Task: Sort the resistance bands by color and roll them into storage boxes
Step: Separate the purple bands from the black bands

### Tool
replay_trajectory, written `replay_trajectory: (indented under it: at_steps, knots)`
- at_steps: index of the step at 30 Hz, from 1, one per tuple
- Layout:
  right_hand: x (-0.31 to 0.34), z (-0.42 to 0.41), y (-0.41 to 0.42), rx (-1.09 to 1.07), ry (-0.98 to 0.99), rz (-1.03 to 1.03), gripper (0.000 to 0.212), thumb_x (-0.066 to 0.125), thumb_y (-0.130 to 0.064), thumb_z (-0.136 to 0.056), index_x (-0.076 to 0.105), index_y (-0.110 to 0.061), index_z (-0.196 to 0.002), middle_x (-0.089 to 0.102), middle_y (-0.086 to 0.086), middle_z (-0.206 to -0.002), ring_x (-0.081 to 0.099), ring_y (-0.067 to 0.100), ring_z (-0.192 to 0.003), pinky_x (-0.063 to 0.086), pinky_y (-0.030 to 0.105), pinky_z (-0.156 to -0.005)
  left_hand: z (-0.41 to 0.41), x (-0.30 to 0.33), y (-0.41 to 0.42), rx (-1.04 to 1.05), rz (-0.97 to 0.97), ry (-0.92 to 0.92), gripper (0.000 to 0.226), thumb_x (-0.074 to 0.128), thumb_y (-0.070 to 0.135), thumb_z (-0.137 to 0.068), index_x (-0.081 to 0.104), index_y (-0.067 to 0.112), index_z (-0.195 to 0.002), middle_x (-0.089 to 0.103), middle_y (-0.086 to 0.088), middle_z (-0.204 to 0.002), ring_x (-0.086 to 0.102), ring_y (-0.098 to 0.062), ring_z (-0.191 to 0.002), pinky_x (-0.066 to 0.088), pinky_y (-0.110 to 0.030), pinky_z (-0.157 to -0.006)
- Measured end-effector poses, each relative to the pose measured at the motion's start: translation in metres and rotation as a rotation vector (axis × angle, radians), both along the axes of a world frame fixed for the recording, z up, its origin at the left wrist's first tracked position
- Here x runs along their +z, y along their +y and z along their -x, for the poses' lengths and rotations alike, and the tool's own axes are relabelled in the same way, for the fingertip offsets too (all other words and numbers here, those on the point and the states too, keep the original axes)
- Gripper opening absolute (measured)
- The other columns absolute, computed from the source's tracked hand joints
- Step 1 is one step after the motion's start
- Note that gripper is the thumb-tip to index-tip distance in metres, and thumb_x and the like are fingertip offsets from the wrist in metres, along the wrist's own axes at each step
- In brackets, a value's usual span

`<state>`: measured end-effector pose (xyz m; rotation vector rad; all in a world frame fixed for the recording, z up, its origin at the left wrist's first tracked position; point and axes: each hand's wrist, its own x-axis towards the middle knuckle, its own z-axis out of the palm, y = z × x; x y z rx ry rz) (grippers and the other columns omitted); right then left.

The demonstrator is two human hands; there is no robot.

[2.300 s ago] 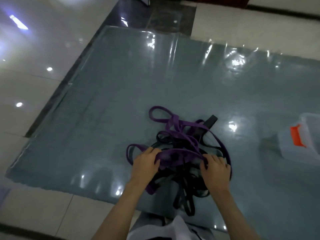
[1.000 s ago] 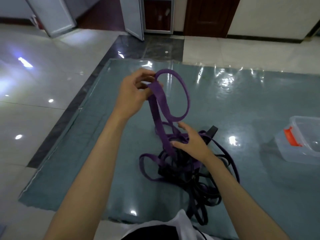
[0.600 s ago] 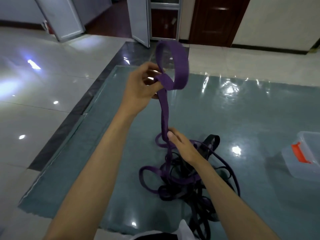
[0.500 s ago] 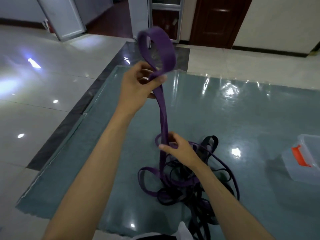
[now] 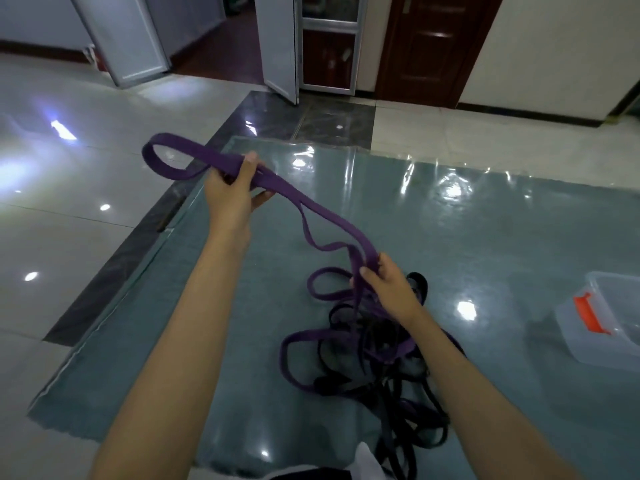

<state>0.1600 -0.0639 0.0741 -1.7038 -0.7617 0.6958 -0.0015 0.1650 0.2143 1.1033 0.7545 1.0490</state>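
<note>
Glossy tiled floor under a blue mat; I see my left hand and right hand gripping the purple band stretched between them above the pile.

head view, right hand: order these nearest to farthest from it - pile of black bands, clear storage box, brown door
1. pile of black bands: just below and beside the right hand, on the mat.
2. clear storage box: off to the right, at the frame's edge.
3. brown door: far back, in the wall across the floor.
</note>
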Motion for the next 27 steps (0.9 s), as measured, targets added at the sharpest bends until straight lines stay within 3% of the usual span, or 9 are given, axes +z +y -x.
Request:
replay_trajectory:
  at_steps: [3,6,10,13,15,19,22,24,27]
  knots:
    - [0.033,-0.007,-0.001,-0.102,0.077,-0.110,0.015,0.055,-0.002,-0.107,0.061,-0.015,-0.104,0.077,0.001,-0.078,0.075,0.013,-0.071,0.060,0.025,-0.068,0.006,-0.023,0.008,-0.016,0.185,0.006,0.013,0.066,0.022,-0.105,0.069,0.010,-0.101,0.076,-0.005,-0.098,0.074,-0.017,-0.088,0.063,-0.033,-0.076]
    - [0.062,-0.010,0.000,-0.132,0.066,-0.147,0.013,0.056,-0.004,-0.107,0.063,-0.015,-0.105,0.078,0.006,-0.083,0.075,0.021,-0.077,0.064,0.036,-0.077,0.007,-0.047,0.003,-0.080,0.371,0.008,0.021,0.064,0.027,-0.106,0.066,0.014,-0.090,0.073,-0.004,-0.090,0.072,-0.017,-0.083,0.062,-0.033,-0.074]
    - [0.097,-0.008,0.001,-0.162,0.027,-0.203,0.015,0.059,-0.006,-0.106,0.067,-0.018,-0.111,0.081,0.007,-0.091,0.079,0.027,-0.087,0.065,0.038,-0.083,0.008,-0.071,-0.017,-0.341,0.621,0.085,0.049,0.062,0.059,-0.099,0.063,0.010,-0.098,0.067,-0.011,-0.086,0.069,-0.024,-0.084,0.062,-0.043,-0.084]
    - [0.116,-0.007,0.000,-0.146,-0.153,-0.139,0.015,0.063,-0.014,-0.105,0.070,-0.023,-0.115,0.081,-0.003,-0.094,0.078,0.011,-0.089,0.064,0.025,-0.079,0.012,-0.084,-0.042,-0.587,0.598,0.281,0.081,0.047,0.077,-0.096,0.068,0.003,-0.121,0.075,-0.018,-0.111,0.071,-0.034,-0.109,0.057,-0.047,-0.101]
    - [0.123,-0.004,0.000,-0.141,-0.253,-0.108,0.014,0.065,-0.017,-0.104,0.070,-0.023,-0.116,0.078,-0.010,-0.096,0.076,0.003,-0.088,0.061,0.018,-0.075,0.014,-0.088,-0.058,-0.666,0.566,0.384,0.089,0.036,0.078,-0.098,0.070,-0.003,-0.115,0.075,-0.021,-0.110,0.073,-0.034,-0.102,0.061,-0.044,-0.092]
    - [0.130,0.004,-0.003,-0.126,-0.365,-0.058,0.019,0.063,-0.012,-0.105,0.068,-0.025,-0.118,0.077,-0.008,-0.102,0.075,0.009,-0.093,0.062,0.031,-0.085,0.015,-0.092,-0.082,-0.773,0.306,0.797,0.096,0.023,0.078,-0.101,0.075,-0.002,-0.094,0.080,-0.022,-0.094,0.077,-0.026,-0.069,0.065,-0.032,-0.065]
    - [0.134,0.008,-0.010,-0.044,-0.424,-0.020,0.023,0.062,-0.011,-0.105,0.066,-0.028,-0.119,0.076,-0.009,-0.103,0.075,0.007,-0.094,0.062,0.037,-0.091,0.014,-0.081,-0.093,-0.722,-0.057,1.079,0.075,0.040,0.064,-0.106,0.077,0.000,-0.092,0.080,-0.021,-0.097,0.070,-0.021,-0.061,0.065,-0.035,-0.066]
    - [0.137,0.011,-0.013,0.056,-0.474,0.033,0.023,0.062,-0.013,-0.105,0.065,-0.033,-0.116,0.077,-0.010,-0.098,0.076,0.006,-0.087,0.063,0.037,-0.088,0.011,-0.077,-0.094,-0.615,-0.341,0.959,0.047,0.064,0.051,-0.101,0.074,0.009,-0.118,0.076,-0.009,-0.112,0.069,-0.016,-0.083,0.063,-0.041,-0.090]
    - [0.139,0.017,-0.013,0.265,-0.581,0.133,0.020,0.062,-0.015,-0.105,0.069,-0.026,-0.120,0.076,-0.012,-0.097,0.073,0.001,-0.087,0.059,0.024,-0.085,0.007,-0.061,-0.098,-0.715,-0.574,0.549,0.098,0.089,0.041,-0.082,0.032,0.033,-0.161,0.043,0.006,-0.156,0.049,-0.008,-0.138,0.044,-0.030,-0.117]
